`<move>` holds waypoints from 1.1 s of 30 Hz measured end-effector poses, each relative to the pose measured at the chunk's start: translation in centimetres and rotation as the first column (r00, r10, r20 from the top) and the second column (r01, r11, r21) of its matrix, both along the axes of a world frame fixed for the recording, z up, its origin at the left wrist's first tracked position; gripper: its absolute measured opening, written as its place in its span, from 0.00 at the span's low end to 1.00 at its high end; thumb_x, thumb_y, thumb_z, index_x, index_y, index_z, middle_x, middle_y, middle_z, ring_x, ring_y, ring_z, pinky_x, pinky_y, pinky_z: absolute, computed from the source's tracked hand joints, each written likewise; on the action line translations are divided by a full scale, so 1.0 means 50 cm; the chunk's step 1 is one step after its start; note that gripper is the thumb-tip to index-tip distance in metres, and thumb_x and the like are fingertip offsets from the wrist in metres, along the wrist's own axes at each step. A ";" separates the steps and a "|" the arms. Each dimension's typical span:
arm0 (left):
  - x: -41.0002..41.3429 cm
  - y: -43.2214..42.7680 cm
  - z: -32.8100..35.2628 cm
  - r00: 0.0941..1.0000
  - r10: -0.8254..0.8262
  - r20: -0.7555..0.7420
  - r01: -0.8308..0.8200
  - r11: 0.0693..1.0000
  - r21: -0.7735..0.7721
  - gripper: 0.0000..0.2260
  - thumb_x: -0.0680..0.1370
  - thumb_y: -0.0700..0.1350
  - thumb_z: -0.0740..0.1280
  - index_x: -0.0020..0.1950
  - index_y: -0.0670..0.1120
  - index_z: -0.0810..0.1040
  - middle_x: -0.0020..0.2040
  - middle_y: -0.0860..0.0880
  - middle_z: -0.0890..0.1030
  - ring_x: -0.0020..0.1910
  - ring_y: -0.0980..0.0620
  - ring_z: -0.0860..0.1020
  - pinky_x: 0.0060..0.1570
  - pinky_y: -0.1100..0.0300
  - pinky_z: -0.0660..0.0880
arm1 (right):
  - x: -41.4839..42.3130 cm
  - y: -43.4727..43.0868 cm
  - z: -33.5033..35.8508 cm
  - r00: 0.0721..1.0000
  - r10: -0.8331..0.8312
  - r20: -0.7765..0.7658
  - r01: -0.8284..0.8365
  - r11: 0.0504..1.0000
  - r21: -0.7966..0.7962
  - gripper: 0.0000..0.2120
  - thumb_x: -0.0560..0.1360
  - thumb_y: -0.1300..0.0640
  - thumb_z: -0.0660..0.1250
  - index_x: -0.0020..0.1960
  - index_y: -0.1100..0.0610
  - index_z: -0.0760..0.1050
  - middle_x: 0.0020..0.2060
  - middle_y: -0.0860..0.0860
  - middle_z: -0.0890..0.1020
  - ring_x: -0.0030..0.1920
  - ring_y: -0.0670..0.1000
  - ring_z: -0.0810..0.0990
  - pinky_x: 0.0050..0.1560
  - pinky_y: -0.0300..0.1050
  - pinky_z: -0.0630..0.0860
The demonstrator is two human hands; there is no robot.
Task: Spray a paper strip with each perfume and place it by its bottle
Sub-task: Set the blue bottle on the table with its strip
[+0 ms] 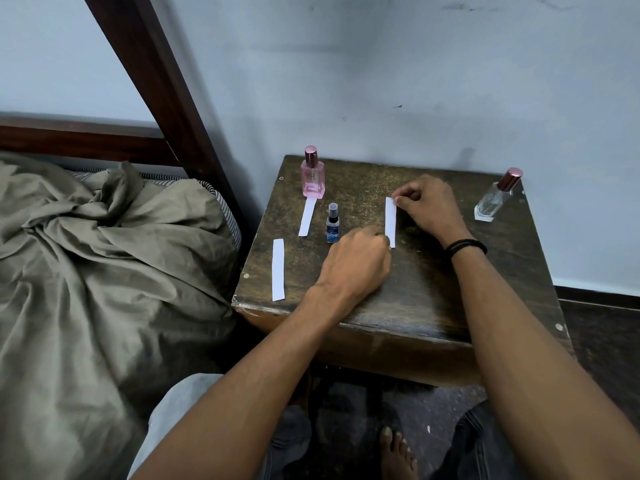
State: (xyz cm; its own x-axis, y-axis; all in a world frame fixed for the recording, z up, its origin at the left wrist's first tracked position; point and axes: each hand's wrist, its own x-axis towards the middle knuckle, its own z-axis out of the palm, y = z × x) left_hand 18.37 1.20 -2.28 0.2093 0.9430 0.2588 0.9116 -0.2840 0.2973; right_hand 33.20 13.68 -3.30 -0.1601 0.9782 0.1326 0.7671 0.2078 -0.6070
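While both hands [391, 237] pinch its ends, the paper strip [390, 220] lies between them.

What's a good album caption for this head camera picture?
Left hand and right hand pinch one paper strip by its ends, beside the small blue bottle.

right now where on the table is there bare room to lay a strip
Bare on the dark wooden table: the front between the forearms; the back edge between the pink glass bottle and the right hand; before the clear glass bottle. Crowded: the left side, with two white paper strips and the small blue bottle.
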 end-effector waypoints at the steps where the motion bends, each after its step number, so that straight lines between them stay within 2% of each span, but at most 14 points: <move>1: -0.001 0.000 0.001 1.000 -0.001 0.004 0.001 1.000 -0.001 0.11 0.80 0.43 0.63 0.47 0.39 0.82 0.46 0.41 0.81 0.46 0.37 0.81 0.42 0.44 0.79 | 0.000 -0.001 0.003 1.000 -0.002 -0.017 0.002 1.000 -0.005 0.04 0.77 0.58 0.72 0.50 0.55 0.86 0.46 0.49 0.79 0.45 0.47 0.76 0.46 0.37 0.67; 4: -0.005 0.002 0.004 1.000 0.000 0.010 0.000 1.000 -0.003 0.11 0.80 0.43 0.62 0.47 0.39 0.81 0.46 0.42 0.81 0.46 0.38 0.81 0.42 0.45 0.77 | 0.000 -0.005 0.014 0.997 -0.009 -0.072 0.007 1.000 -0.025 0.04 0.77 0.60 0.72 0.49 0.56 0.85 0.44 0.50 0.83 0.45 0.48 0.78 0.48 0.39 0.70; 8: -0.010 -0.001 0.010 0.999 0.014 0.036 -0.014 1.000 -0.001 0.11 0.81 0.44 0.61 0.47 0.40 0.81 0.46 0.43 0.81 0.46 0.39 0.81 0.41 0.46 0.76 | 0.003 -0.009 0.017 0.991 -0.022 -0.129 0.019 0.999 -0.026 0.04 0.76 0.59 0.71 0.45 0.53 0.84 0.40 0.47 0.83 0.44 0.51 0.83 0.52 0.47 0.79; 12: -0.021 -0.015 0.018 0.996 -0.002 0.089 0.004 1.000 -0.018 0.12 0.80 0.45 0.62 0.49 0.41 0.82 0.47 0.45 0.82 0.46 0.40 0.81 0.43 0.46 0.79 | 0.001 -0.024 0.020 0.996 0.000 -0.089 0.002 1.000 0.014 0.05 0.76 0.58 0.71 0.44 0.50 0.83 0.41 0.47 0.83 0.43 0.47 0.79 0.47 0.41 0.73; 15: -0.046 -0.033 0.031 0.991 -0.018 0.131 0.028 0.996 -0.079 0.11 0.79 0.47 0.63 0.49 0.44 0.84 0.46 0.47 0.83 0.46 0.41 0.81 0.46 0.47 0.78 | -0.004 -0.043 0.021 0.991 0.069 -0.118 -0.066 0.997 0.029 0.05 0.74 0.60 0.72 0.46 0.51 0.84 0.40 0.46 0.82 0.41 0.47 0.79 0.45 0.42 0.75; 17: -0.072 -0.042 0.042 0.988 0.030 0.150 -0.008 0.990 -0.141 0.11 0.79 0.49 0.65 0.47 0.45 0.85 0.45 0.47 0.84 0.46 0.43 0.81 0.46 0.50 0.77 | -0.012 -0.058 0.022 0.979 0.135 -0.153 -0.136 0.991 0.005 0.07 0.73 0.62 0.73 0.47 0.52 0.84 0.39 0.45 0.82 0.39 0.45 0.78 0.43 0.40 0.74; 20: -0.117 -0.048 0.054 0.966 0.212 0.148 -0.186 0.967 -0.174 0.14 0.78 0.54 0.65 0.43 0.46 0.84 0.38 0.46 0.84 0.42 0.41 0.81 0.43 0.51 0.78 | -0.035 -0.084 0.024 0.956 0.240 -0.167 -0.248 0.968 -0.031 0.08 0.73 0.63 0.74 0.51 0.53 0.85 0.41 0.44 0.82 0.39 0.39 0.78 0.43 0.33 0.71; 24: -0.152 -0.046 0.064 0.898 0.408 0.167 -0.367 0.902 -0.229 0.14 0.76 0.57 0.65 0.41 0.49 0.85 0.38 0.46 0.84 0.44 0.38 0.81 0.48 0.48 0.80 | -0.064 -0.109 0.016 0.932 0.331 -0.146 -0.342 0.938 -0.057 0.12 0.74 0.61 0.76 0.57 0.55 0.84 0.47 0.48 0.84 0.45 0.45 0.81 0.47 0.29 0.74; 28: -0.164 -0.042 0.066 0.862 0.460 0.210 -0.395 0.872 -0.290 0.08 0.75 0.53 0.69 0.45 0.52 0.87 0.43 0.49 0.86 0.50 0.44 0.82 0.55 0.49 0.79 | -0.090 -0.129 0.016 0.925 0.364 -0.108 -0.374 0.923 -0.094 0.18 0.73 0.55 0.78 0.61 0.53 0.82 0.53 0.48 0.84 0.50 0.47 0.82 0.54 0.39 0.78; 33: -0.170 -0.031 0.056 0.839 0.450 0.307 -0.332 0.869 -0.367 0.10 0.75 0.47 0.72 0.55 0.52 0.87 0.50 0.50 0.87 0.56 0.48 0.83 0.63 0.51 0.77 | -0.113 -0.138 0.016 0.925 0.344 -0.160 -0.362 0.928 -0.095 0.17 0.73 0.54 0.78 0.60 0.53 0.82 0.47 0.46 0.85 0.46 0.44 0.82 0.50 0.36 0.77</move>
State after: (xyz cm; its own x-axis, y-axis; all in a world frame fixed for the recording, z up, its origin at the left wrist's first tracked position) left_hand 9.86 -0.33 0.54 -0.2491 0.9669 -0.0546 0.7300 0.2245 0.6455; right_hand 27.57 6.76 -2.48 -0.4863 0.8715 0.0633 0.5640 0.3685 -0.7390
